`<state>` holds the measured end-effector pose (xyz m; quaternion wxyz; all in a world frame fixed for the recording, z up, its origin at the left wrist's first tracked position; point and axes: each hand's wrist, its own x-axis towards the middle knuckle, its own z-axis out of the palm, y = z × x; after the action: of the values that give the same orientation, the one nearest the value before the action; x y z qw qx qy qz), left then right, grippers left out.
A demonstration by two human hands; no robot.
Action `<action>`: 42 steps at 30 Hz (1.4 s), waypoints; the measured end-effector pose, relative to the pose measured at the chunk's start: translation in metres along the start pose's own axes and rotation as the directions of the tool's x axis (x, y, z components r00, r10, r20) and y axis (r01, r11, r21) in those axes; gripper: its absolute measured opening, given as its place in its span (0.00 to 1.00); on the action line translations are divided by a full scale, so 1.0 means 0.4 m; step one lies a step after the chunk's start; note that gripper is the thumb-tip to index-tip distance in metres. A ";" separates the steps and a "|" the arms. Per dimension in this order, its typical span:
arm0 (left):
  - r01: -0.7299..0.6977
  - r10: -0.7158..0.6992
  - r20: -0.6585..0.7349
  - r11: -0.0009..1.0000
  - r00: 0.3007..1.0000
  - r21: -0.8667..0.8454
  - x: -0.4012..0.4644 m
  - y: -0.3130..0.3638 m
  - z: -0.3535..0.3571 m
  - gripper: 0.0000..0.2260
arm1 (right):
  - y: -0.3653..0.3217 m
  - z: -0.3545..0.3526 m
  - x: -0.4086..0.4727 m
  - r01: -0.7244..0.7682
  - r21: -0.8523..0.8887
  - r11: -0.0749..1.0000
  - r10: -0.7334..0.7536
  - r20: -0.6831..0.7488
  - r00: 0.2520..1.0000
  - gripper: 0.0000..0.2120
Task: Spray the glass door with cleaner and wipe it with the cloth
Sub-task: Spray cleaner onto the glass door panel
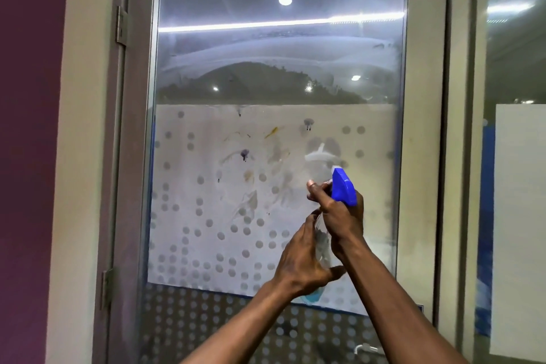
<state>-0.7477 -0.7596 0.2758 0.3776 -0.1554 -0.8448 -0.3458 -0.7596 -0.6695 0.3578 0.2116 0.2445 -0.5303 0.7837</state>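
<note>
The glass door (277, 74) fills the middle of the view, with a frosted dotted band across its lower half carrying brown, yellow and purple smears. Hazy wipe streaks arc across the upper pane. I hold a clear spray bottle (322, 245) with a blue trigger head (342, 186) up against the frosted band. My right hand (339, 213) grips the neck with fingers on the trigger. My left hand (304, 260) cups the bottle's body from the left. The nozzle points at the glass. No cloth is visible.
A grey door frame (422, 156) borders the pane, with hinges (121, 23) on its left side. A purple wall (29, 156) stands at the left. Another glass panel with a white sheet (520, 216) lies to the right. A metal handle (365, 349) shows at the bottom.
</note>
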 end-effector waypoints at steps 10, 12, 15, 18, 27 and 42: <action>-0.029 0.028 0.044 0.999 0.999 0.024 0.046 0.037 -0.011 0.49 | -0.039 -0.016 0.033 0.054 -0.005 0.999 -0.054 -0.027 0.998 0.12; -0.027 0.026 0.032 1.000 0.999 0.016 0.046 0.041 -0.014 0.50 | -0.046 -0.012 0.034 0.069 -0.029 0.997 -0.070 -0.015 0.997 0.13; -0.024 0.024 -0.014 0.999 1.000 0.026 0.042 0.044 -0.015 0.48 | -0.049 0.005 0.033 0.024 0.021 0.999 -0.023 -0.047 0.999 0.17; 0.018 -0.018 -0.094 1.000 0.995 0.000 0.034 0.043 -0.023 0.43 | -0.050 0.037 0.024 -0.036 0.043 0.998 0.035 0.030 0.999 0.20; 0.064 -0.060 -0.199 0.998 0.978 0.013 0.011 0.008 -0.099 0.43 | -0.044 0.134 0.009 0.005 -0.023 1.000 -0.003 0.118 0.993 0.22; 0.238 -0.199 -0.336 0.968 0.921 0.078 -0.064 -0.083 -0.170 0.39 | 0.024 0.257 -0.059 -0.001 -0.085 0.996 0.025 0.277 0.961 0.21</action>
<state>-0.7118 -0.8310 0.2735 0.4795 0.0215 -0.8017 -0.3563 -0.7303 -0.7707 0.3694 0.1403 0.3393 -0.5888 0.7201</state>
